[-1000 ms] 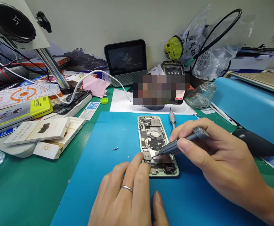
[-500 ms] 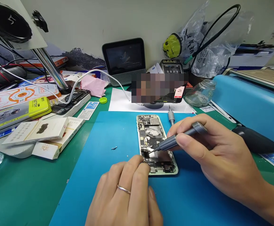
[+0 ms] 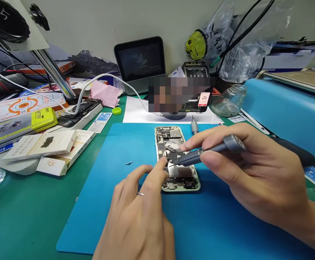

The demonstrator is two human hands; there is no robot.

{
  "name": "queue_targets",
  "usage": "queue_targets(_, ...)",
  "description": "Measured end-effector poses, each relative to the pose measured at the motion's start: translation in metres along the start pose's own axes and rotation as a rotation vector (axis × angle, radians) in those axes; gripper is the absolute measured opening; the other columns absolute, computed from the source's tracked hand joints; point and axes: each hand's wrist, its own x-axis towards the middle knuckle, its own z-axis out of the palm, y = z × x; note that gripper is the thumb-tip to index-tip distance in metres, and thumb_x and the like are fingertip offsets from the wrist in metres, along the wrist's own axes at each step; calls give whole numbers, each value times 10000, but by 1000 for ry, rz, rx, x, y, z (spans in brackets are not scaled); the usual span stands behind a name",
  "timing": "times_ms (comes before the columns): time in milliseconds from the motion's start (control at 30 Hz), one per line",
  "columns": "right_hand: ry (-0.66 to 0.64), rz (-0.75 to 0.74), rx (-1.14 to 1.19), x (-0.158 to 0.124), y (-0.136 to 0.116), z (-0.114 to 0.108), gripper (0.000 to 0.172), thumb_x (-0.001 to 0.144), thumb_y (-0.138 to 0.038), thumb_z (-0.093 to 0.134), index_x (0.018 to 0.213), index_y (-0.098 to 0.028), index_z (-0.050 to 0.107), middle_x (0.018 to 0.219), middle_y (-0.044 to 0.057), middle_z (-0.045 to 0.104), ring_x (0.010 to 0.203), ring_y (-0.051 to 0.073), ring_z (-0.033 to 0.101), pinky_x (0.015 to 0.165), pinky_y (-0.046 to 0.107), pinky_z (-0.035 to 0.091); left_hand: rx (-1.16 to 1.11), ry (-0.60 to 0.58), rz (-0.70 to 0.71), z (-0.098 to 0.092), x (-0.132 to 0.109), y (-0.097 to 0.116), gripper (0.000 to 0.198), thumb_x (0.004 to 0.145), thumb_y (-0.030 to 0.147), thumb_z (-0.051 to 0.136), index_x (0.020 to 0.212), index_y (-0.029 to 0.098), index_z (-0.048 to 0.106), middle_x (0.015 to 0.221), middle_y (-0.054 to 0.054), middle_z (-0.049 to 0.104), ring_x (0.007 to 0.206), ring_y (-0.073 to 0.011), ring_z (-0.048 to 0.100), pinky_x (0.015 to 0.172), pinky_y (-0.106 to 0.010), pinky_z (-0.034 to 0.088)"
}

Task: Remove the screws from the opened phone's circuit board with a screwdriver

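An opened phone (image 3: 176,180) with its circuit boards bare lies lengthwise on a blue work mat (image 3: 114,187). My right hand (image 3: 254,173) grips a grey precision screwdriver (image 3: 214,150) like a pen, its tip down on the middle of the phone's inside. My left hand (image 3: 138,213), a ring on one finger, rests on the mat with fingers stretched out; one fingertip touches the phone's left edge beside the screwdriver tip. A tiny loose part (image 3: 128,163) lies on the mat to the left.
A second screwdriver (image 3: 193,126) lies behind the phone. A glass jar (image 3: 229,101), small screen (image 3: 140,63), pink cloth (image 3: 104,94), boxes (image 3: 51,148), cables and another opened phone (image 3: 78,112) crowd the green bench. A blue machine (image 3: 287,115) stands at right.
The screwdriver tip has moved up the phone from its lower part to the middle. My left fingers have stretched forward and one now touches the phone's left edge higher up.
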Motion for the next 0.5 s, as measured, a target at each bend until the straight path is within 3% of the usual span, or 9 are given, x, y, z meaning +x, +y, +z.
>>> queue_targets(100, -32, -77, -24, 0, -8, -2, 161, 1051, -183, 791, 1121, -326, 767, 1076, -33, 873, 984, 168, 882, 898, 230, 746, -20, 18, 38, 1, -1, -2, 575, 1069, 72, 438, 1614, 253, 426, 1448, -33, 755, 1441, -235, 571, 1150, -407, 486)
queue_targets(233, -50, -85, 52, 5, -14, 8, 308, 1070, -135, 759, 1299, -340, 746, 1065, -32, 836, 945, 147, 889, 871, 209, 759, -40, -14, 86, -2, 3, -7, 642, 1010, 34, 407, 1627, 211, 401, 1501, -55, 734, 1442, -260, 582, 1165, -456, 473)
queue_targets(333, -58, -125, 110, 8, -10, 21, 380, 1076, -129, 754, 1388, -339, 698, 1090, -35, 795, 953, 135, 887, 843, 204, 766, -19, -44, 176, -4, 6, -16, 672, 976, 24, 432, 1630, 168, 383, 1530, -93, 717, 1439, -293, 597, 1128, -463, 509)
queue_targets(433, -45, -221, 98, 8, -3, 31, 407, 1069, -103, 754, 1412, -311, 686, 1174, -15, 778, 998, 139, 876, 908, 244, 777, 17, -66, 254, -6, 8, -22, 703, 940, 42, 488, 1627, 144, 378, 1515, -112, 718, 1400, -302, 624, 1091, -449, 544)
queue_targets(500, -31, -302, 54, 7, 1, 33, 455, 1072, -88, 744, 1458, -318, 679, 1249, -8, 780, 1009, 130, 870, 943, 246, 769, 5, -61, 229, -6, 7, -20, 725, 918, 52, 495, 1624, 157, 374, 1512, -99, 721, 1395, -287, 624, 1095, -443, 545)
